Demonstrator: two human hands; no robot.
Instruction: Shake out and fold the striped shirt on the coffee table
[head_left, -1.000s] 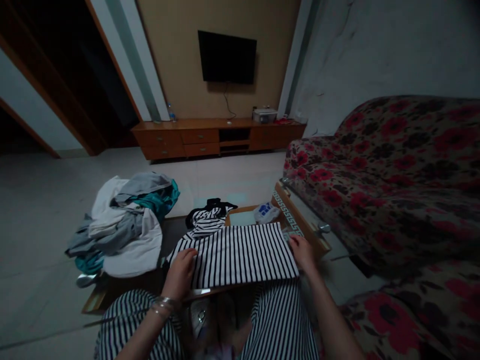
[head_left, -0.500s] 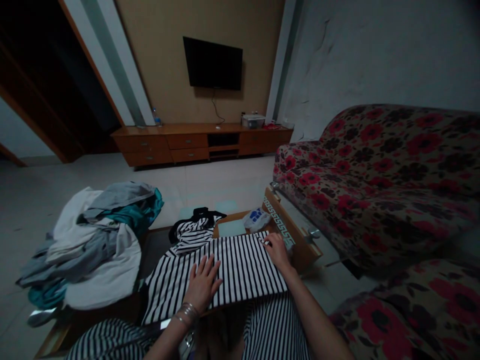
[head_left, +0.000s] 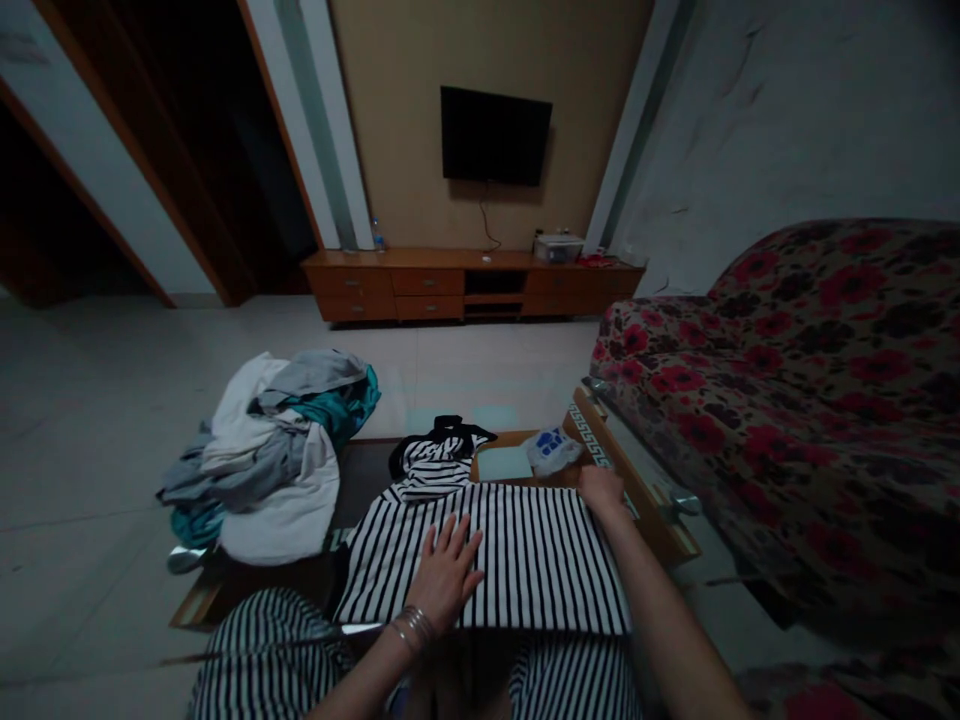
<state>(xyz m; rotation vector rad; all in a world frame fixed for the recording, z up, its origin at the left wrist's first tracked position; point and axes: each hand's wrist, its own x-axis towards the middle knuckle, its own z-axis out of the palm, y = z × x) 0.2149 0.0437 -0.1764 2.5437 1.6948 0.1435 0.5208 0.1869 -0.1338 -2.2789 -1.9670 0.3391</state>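
Note:
A black-and-white striped garment [head_left: 525,560] lies spread flat on the low wooden table [head_left: 645,500] in front of me. My left hand [head_left: 448,572], bangles at the wrist, rests flat on its middle with fingers spread. My right hand [head_left: 600,492] sits at the garment's far right corner, fingers curled on the cloth edge. Just beyond lies a second, crumpled striped piece with black trim [head_left: 435,455]. My knees in striped trousers [head_left: 262,660] show below.
A heap of white, grey and teal clothes [head_left: 270,450] sits on the table's left end. A small white-and-blue bag [head_left: 551,448] lies at the far edge. A floral sofa [head_left: 787,400] stands to the right. A TV cabinet [head_left: 472,285] and wall TV [head_left: 495,135] stand beyond the tiled floor.
My left hand slid from the garment's left edge onto its middle and opened flat. My right hand moved from the right side up to the far right corner. The camera swung.

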